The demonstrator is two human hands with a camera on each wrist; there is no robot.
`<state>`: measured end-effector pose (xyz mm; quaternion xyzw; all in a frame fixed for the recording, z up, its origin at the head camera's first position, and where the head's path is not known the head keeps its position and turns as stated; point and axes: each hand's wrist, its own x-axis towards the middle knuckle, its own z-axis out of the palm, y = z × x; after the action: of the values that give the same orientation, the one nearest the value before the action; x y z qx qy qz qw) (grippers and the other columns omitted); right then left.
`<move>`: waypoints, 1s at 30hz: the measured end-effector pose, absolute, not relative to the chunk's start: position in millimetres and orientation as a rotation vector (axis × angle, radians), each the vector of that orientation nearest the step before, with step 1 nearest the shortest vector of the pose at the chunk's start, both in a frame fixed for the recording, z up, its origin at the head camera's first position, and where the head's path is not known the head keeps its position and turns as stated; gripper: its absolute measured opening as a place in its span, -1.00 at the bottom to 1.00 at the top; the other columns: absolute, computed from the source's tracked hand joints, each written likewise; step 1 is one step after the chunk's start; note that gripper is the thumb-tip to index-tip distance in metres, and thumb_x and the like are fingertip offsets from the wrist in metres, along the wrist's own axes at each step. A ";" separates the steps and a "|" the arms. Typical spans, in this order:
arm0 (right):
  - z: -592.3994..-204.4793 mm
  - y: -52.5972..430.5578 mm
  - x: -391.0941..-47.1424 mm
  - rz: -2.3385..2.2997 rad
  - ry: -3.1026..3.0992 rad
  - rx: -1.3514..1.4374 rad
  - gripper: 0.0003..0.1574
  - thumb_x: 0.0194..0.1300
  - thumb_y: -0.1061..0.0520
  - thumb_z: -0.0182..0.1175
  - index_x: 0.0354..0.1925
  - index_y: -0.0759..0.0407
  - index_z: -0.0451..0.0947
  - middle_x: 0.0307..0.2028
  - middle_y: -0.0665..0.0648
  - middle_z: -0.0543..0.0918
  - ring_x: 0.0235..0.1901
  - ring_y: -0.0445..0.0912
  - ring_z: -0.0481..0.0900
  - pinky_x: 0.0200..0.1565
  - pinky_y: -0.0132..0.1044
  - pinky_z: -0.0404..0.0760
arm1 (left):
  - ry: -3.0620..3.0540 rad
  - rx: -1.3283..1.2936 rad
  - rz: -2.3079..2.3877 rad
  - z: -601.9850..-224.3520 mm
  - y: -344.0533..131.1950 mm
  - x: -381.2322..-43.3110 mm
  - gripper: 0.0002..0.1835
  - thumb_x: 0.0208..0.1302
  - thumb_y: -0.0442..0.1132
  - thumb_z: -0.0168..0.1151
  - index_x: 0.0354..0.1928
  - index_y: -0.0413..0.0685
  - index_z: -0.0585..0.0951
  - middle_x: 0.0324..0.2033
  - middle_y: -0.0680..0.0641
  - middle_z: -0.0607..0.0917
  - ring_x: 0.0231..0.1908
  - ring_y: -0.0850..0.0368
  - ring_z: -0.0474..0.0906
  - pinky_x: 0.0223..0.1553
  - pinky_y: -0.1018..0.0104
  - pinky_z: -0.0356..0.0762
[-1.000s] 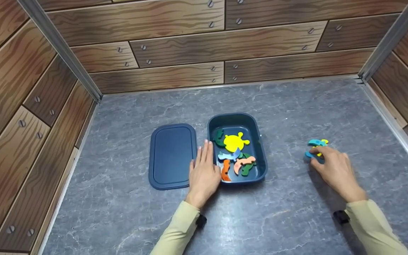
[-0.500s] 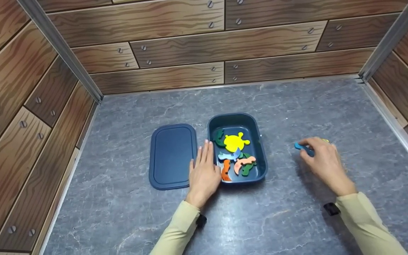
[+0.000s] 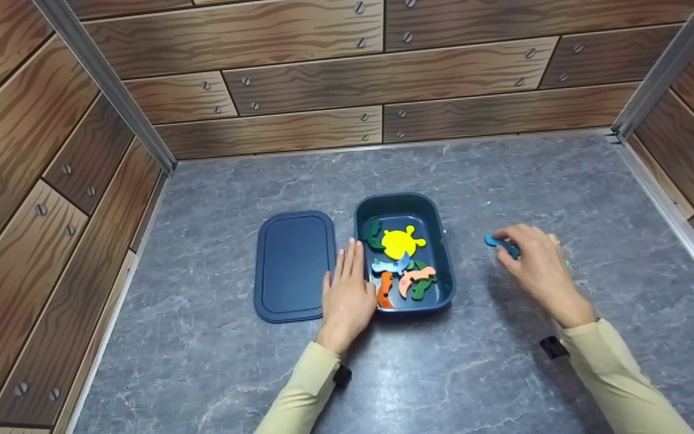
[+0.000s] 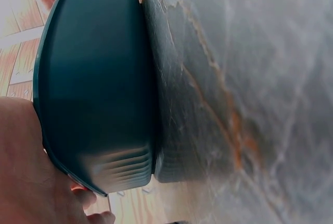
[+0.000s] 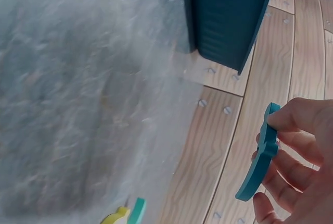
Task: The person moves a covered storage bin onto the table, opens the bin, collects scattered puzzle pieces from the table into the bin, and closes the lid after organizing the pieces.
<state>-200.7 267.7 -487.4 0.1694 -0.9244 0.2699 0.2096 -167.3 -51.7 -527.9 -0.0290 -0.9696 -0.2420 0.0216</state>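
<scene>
A dark blue open box (image 3: 400, 205) holds several animal-shaped pieces: a yellow one (image 3: 399, 244), an orange one (image 3: 385, 290), a peach one (image 3: 414, 279), a light blue one (image 3: 388, 266) and green ones. My left hand (image 3: 349, 304) rests along the box's left rim, fingers straight; in the left wrist view, it lies against the rim of the box (image 4: 99, 73). To the right of the box, my right hand (image 3: 544, 274) pinches a blue shaped piece (image 3: 491, 240) between thumb and fingers. The right wrist view shows this blue piece (image 5: 258, 168) held above the table.
A flat dark blue lid (image 3: 294, 265) lies left of the box. Behind the right hand are a yellow piece (image 5: 115, 216) and a teal piece (image 5: 137, 212), mostly hidden in the head view. Wood-patterned walls (image 3: 299, 90) enclose the grey marbled table (image 3: 250, 374).
My right hand has taken the blue piece from beside the yellow and teal pieces and carried it leftward, nearer the box. The left hand, box and lid stay where they were.
</scene>
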 end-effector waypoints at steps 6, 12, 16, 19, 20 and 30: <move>-479.7 258.6 -203.2 0.746 -2.570 0.515 -0.76 0.19 0.35 0.29 -0.14 0.18 0.67 -0.27 0.15 0.67 -0.33 0.05 0.52 -0.29 -0.14 0.15 | -2.998 -0.094 -0.762 -528.1 -52.0 -167.4 -0.26 0.42 -0.19 -0.06 0.58 0.09 -0.05 0.55 0.07 -0.07 0.50 0.02 -0.12 0.36 -0.24 -0.01; -474.4 249.2 -205.9 0.719 -2.584 0.557 -0.78 0.23 0.31 0.29 -0.13 0.16 0.66 -0.27 0.11 0.65 -0.33 0.02 0.51 -0.28 -0.15 0.15 | -3.008 -0.085 -0.759 -528.3 -51.7 -167.6 -0.25 0.42 -0.18 -0.06 0.58 0.11 -0.06 0.54 0.12 -0.11 0.50 0.04 -0.13 0.37 -0.23 -0.03; -470.4 243.0 -207.3 0.716 -2.592 0.569 -0.78 0.24 0.29 0.29 -0.12 0.14 0.66 -0.27 0.09 0.65 -0.34 0.01 0.49 -0.26 -0.13 0.17 | -3.009 -0.088 -0.747 -528.4 -51.5 -167.9 -0.26 0.43 -0.17 -0.07 0.58 0.11 -0.06 0.54 0.13 -0.11 0.51 0.04 -0.13 0.37 -0.23 -0.02; -467.7 238.3 -208.9 0.716 -2.591 0.573 -0.78 0.25 0.29 0.29 -0.12 0.13 0.66 -0.27 0.08 0.65 -0.34 -0.01 0.47 -0.25 -0.12 0.19 | -3.013 -0.088 -0.734 -528.7 -51.6 -168.1 -0.26 0.44 -0.17 -0.08 0.58 0.11 -0.07 0.54 0.13 -0.12 0.51 0.05 -0.14 0.37 -0.23 -0.02; -466.7 236.6 -209.6 0.716 -2.589 0.576 -0.79 0.25 0.29 0.29 -0.12 0.13 0.66 -0.27 0.08 0.65 -0.35 -0.02 0.47 -0.25 -0.12 0.19 | -3.008 -0.089 -0.733 -528.8 -51.7 -168.1 -0.26 0.44 -0.17 -0.07 0.58 0.10 -0.06 0.54 0.12 -0.11 0.51 0.05 -0.14 0.36 -0.23 -0.01; -459.1 218.8 -212.8 0.743 -2.579 0.607 -0.78 0.26 0.27 0.27 -0.11 0.12 0.67 -0.21 0.07 0.66 -0.30 -0.02 0.49 -0.26 -0.13 0.17 | -3.003 -0.083 -0.750 -528.6 -51.6 -168.0 -0.26 0.43 -0.17 -0.06 0.58 0.11 -0.07 0.55 0.09 -0.09 0.50 0.04 -0.13 0.37 -0.23 -0.02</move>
<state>-212.8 218.8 -459.1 0.2166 -0.9194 0.2648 0.1939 -168.0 -51.6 -528.6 -0.0268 -0.9696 -0.2422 0.0225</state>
